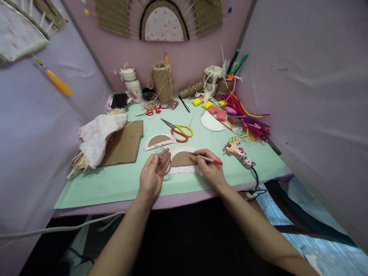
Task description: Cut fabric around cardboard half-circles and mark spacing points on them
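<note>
In my left hand (151, 172) is a clear, round plastic piece (165, 162), perhaps a lid or small cup; its exact kind cannot be made out. My right hand (210, 167) grips a red pen (214, 160) between thumb and fingers, its tip over a cardboard half-circle (185, 159). That half-circle lies on a larger piece of white spotted fabric (184, 169), between both hands. Just beyond, a smaller cardboard half-circle (160, 139) has similar fabric around its edge. Scissors (179, 132) with red and yellow handles lie spread behind it.
A cardboard sheet (126, 147), sticks (77, 165) and spotted cloth (100, 134) lie left. On the right are a patterned glue gun (240, 152) with a cord and colourful pipe cleaners (254, 124). Twine (162, 82) and a white bottle (132, 85) stand at the back.
</note>
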A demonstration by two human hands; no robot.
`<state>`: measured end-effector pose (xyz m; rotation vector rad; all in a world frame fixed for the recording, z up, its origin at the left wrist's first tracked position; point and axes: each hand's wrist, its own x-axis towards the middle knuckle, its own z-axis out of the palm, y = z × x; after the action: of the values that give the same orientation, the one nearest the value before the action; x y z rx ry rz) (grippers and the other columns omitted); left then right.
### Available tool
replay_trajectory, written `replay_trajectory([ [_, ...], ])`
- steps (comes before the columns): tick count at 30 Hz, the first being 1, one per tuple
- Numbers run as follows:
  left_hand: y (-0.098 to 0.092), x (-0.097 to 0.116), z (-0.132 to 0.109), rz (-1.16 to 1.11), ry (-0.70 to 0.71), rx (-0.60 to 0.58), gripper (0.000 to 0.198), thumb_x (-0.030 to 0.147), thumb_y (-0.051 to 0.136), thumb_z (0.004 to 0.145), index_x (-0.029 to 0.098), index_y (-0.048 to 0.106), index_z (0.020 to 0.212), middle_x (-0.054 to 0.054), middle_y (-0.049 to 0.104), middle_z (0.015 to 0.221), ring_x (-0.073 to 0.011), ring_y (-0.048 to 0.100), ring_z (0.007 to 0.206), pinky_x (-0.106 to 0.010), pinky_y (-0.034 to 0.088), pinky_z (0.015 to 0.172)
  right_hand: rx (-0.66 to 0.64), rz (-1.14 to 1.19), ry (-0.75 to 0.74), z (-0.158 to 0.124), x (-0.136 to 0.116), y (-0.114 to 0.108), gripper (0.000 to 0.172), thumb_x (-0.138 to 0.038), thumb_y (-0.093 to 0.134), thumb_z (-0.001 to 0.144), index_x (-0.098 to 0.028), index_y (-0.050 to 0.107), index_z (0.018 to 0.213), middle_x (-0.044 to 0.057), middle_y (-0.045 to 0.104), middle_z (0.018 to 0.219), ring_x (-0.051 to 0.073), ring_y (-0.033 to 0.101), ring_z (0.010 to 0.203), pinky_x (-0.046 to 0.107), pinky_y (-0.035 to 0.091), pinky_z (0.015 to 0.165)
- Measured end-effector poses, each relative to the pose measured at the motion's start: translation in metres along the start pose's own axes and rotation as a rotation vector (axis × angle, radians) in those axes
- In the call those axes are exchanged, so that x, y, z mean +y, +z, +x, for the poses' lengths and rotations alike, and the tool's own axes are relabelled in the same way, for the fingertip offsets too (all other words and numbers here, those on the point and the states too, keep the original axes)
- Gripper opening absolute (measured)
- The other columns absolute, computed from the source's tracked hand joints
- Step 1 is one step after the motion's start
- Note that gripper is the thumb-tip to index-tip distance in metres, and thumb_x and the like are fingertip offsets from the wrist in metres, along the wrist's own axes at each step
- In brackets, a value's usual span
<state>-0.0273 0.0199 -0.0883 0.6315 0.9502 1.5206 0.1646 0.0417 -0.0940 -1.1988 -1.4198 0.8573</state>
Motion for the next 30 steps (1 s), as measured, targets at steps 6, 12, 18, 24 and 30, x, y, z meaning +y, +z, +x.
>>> replay_trajectory([
  [6, -0.0013, -0.0003, 0.0005, 0.012, -0.013, -0.011, 0.029, 0.042, 0.069, 0.083, 0.017, 0.054, 0.076, -0.013, 0.067, 0.125, -0.0267, 0.064, 0.115, -0.046, 0.044, 0.106, -0.048, 0.031, 0.007, -0.0018, 0.0027, -0.0007, 0.019, -0.032, 0.054, 0.088, -0.021, 0.069, 0.088, 0.001, 0.069, 0.069, 0.018, 0.066, 0.068, 0.028, 0.05, 0.066],
  [12, 0.0, 0.0006, 0.0002, 0.013, -0.019, -0.01, 0.029, 0.041, 0.07, 0.082, 0.017, 0.054, 0.076, -0.012, 0.067, 0.125, -0.0268, 0.065, 0.113, -0.046, 0.044, 0.106, -0.111, -0.007, -0.012, -0.0018, 0.0026, 0.0017, 0.02, -0.032, 0.055, 0.089, -0.02, 0.071, 0.085, 0.002, 0.072, 0.073, 0.018, 0.067, 0.07, 0.028, 0.052, 0.069],
  [18, 0.0001, 0.0003, -0.0001, 0.008, -0.015, -0.017, 0.03, 0.042, 0.07, 0.081, 0.017, 0.054, 0.075, -0.012, 0.067, 0.125, -0.0264, 0.065, 0.113, -0.047, 0.044, 0.107, -0.125, -0.026, -0.012, -0.0025, 0.0029, 0.004, 0.021, -0.032, 0.055, 0.09, -0.021, 0.072, 0.086, 0.003, 0.075, 0.078, 0.018, 0.069, 0.073, 0.029, 0.053, 0.072],
  [24, 0.0007, 0.0003, 0.0, -0.001, -0.017, -0.018, 0.03, 0.041, 0.071, 0.08, 0.017, 0.054, 0.075, -0.012, 0.067, 0.123, -0.0259, 0.066, 0.112, -0.047, 0.044, 0.107, -0.126, -0.034, -0.021, -0.0028, 0.0028, 0.0043, 0.021, -0.032, 0.055, 0.091, -0.021, 0.073, 0.088, 0.003, 0.075, 0.078, 0.019, 0.07, 0.074, 0.03, 0.054, 0.073],
  [30, 0.0009, -0.0002, -0.0002, -0.002, -0.01, -0.022, 0.03, 0.042, 0.072, 0.08, 0.018, 0.054, 0.075, -0.012, 0.068, 0.122, -0.0256, 0.066, 0.112, -0.046, 0.044, 0.107, -0.133, -0.027, -0.02, -0.0029, 0.001, 0.0049, 0.019, -0.031, 0.056, 0.09, -0.021, 0.072, 0.09, 0.003, 0.076, 0.079, 0.019, 0.071, 0.076, 0.029, 0.054, 0.074],
])
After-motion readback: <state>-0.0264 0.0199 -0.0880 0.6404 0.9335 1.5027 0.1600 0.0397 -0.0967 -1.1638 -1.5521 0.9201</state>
